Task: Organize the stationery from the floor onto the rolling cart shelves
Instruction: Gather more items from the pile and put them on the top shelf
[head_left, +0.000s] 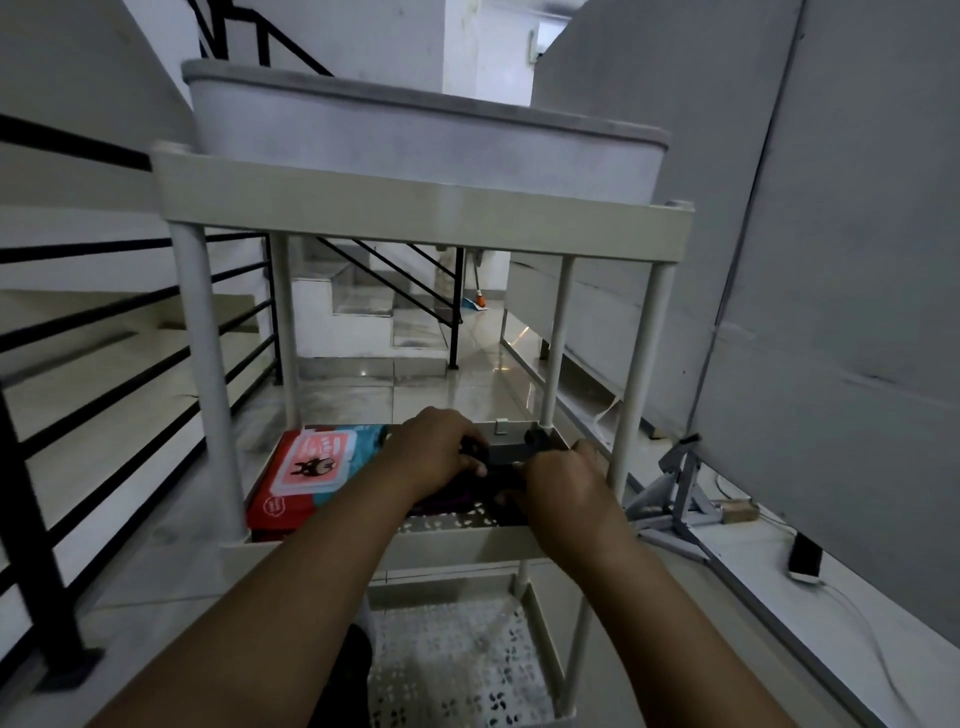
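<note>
Both hands are reaching into the middle shelf (447, 540) of the rolling cart (415, 213), working on a dark stationery item (501, 452) that is sitting toward the shelf's back right corner. The left hand (436, 452) is curling its fingers around the item's black left end, and the right hand (566, 486) is gripping its near right side with bent fingers (the item may be a stapler or a punch, but dim light and the hands are hiding too much to say). A red packet with a cartoon label (306, 475) is lying flat on the left half of the same shelf, just beside the left hand. The bottom shelf (457, 670), a perforated tray, is showing nothing on the part in view.

The step in hand appears to be placing: the item is being settled on the shelf, not carried. The next move probably calls for squaring it against the back rim, then letting go with both hands and drawing them out between the posts without nudging the red packet.
</note>
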